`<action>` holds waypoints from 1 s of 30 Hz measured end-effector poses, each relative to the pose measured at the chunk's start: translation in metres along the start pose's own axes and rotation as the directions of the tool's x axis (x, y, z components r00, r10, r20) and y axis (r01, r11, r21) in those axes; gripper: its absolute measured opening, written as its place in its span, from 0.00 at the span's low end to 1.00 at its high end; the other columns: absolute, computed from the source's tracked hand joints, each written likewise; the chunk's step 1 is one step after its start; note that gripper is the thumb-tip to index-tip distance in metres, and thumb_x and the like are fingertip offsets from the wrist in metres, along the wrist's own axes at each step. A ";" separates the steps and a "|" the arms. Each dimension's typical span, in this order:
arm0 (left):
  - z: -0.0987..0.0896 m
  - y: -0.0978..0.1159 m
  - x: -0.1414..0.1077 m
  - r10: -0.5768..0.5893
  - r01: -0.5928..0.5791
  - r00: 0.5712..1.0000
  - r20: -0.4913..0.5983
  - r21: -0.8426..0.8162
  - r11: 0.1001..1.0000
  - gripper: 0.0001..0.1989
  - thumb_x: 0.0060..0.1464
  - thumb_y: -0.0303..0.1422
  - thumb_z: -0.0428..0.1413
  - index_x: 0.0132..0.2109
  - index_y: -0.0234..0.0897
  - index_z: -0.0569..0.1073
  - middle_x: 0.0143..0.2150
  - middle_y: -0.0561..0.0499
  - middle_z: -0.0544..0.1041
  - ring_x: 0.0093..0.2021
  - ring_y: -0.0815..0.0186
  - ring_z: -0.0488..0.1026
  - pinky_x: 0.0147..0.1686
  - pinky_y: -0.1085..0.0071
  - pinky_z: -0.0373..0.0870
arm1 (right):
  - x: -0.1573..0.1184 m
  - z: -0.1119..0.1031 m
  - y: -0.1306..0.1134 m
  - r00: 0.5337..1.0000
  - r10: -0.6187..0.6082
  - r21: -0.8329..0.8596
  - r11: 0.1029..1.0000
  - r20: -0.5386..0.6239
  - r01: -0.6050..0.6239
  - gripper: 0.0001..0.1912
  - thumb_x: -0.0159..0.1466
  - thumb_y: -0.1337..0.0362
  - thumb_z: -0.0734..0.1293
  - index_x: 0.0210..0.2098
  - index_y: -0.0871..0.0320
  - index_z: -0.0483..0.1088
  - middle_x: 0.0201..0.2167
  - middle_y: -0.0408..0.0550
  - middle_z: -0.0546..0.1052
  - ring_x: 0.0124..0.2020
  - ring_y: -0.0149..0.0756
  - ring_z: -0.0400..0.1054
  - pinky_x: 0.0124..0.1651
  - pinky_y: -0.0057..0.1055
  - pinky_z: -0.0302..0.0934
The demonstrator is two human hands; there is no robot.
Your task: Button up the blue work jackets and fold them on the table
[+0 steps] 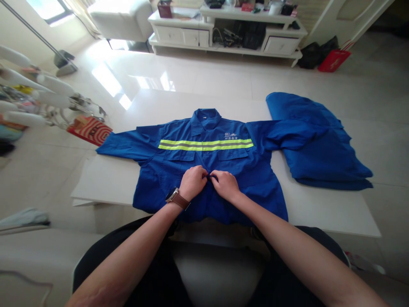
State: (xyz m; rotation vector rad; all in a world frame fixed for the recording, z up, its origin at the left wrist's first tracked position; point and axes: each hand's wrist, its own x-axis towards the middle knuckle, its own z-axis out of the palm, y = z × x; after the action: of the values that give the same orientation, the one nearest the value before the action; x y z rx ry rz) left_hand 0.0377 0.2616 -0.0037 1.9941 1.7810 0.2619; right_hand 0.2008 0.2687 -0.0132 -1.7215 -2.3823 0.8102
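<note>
A blue work jacket (pixel 179 166) lies front side up on the white table, collar pointing away from me and sleeves spread to both sides. A yellow-green band with a grey stripe crosses its chest, and a white print sits above the band on the right. My left hand (pixel 193 182), with a watch on the wrist, pinches the front edge of the jacket below the pockets. Close beside it, my right hand (pixel 225 184) pinches the same front opening. Whether a button is between the fingers is hidden.
Folded blue cloth (pixel 319 149) lies at the table's right, under the right-hand sleeve. The white table (pixel 345 213) has its near edge before my knees. A red patterned bag (pixel 91 129) and a white rack (pixel 54 96) stand at left. Farther back is a white cabinet (pixel 179 36).
</note>
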 end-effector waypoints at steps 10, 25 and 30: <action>-0.002 0.003 0.001 0.041 -0.040 0.999 0.017 -0.036 0.999 0.15 0.54 0.23 0.54 0.43 0.37 0.83 0.41 0.46 0.80 0.42 0.60 0.76 0.46 0.67 0.71 | -0.001 0.001 0.002 0.999 -0.022 -0.011 1.000 -0.029 0.022 0.14 0.73 0.62 0.61 0.51 0.49 0.76 0.48 0.48 0.82 0.48 0.42 0.76 0.47 0.32 0.63; -0.008 0.003 -0.003 0.027 -0.024 0.999 0.035 -0.069 0.997 0.16 0.53 0.24 0.55 0.45 0.41 0.83 0.42 0.48 0.80 0.41 0.61 0.76 0.44 0.68 0.70 | 0.004 -0.013 0.004 0.990 0.008 0.029 1.000 -0.138 -0.004 0.11 0.70 0.63 0.63 0.46 0.51 0.77 0.39 0.46 0.81 0.41 0.40 0.74 0.43 0.30 0.61; -0.010 0.003 -0.003 -0.010 0.014 0.997 0.072 -0.062 0.998 0.10 0.56 0.31 0.57 0.43 0.41 0.82 0.40 0.47 0.79 0.43 0.59 0.76 0.44 0.66 0.72 | 0.000 -0.009 0.008 0.980 -0.141 0.026 0.989 -0.142 0.146 0.07 0.66 0.67 0.64 0.38 0.55 0.75 0.40 0.48 0.77 0.42 0.38 0.70 0.45 0.30 0.63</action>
State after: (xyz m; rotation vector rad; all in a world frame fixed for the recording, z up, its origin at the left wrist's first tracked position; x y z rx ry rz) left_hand 0.0357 0.2607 0.0068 1.9248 1.7194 0.2364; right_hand 0.2112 0.2739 -0.0090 -1.5181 -2.3504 0.6838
